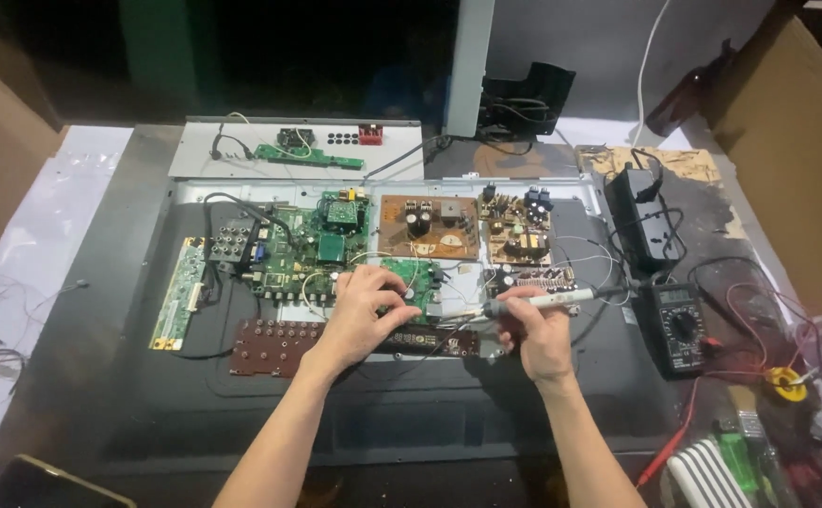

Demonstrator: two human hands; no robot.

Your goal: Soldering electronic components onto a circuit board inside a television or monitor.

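My left hand [366, 310] rests with fingers curled on a small green circuit board [409, 282] in the middle of an opened television back [241, 395]. My right hand [535, 329] grips a white pen-shaped soldering iron [550, 301], its tip pointing left toward the board beside my left fingers. A larger green main board [307, 246] lies to the left, and a brown power board [428, 226] sits behind the hands.
A black multimeter [679, 327] with red leads lies right of my right hand. A black power adapter [644, 218] sits behind it. A brown button strip [274, 344], a long green board [177, 292], cardboard boxes at both sides and loose wires surround the panel.
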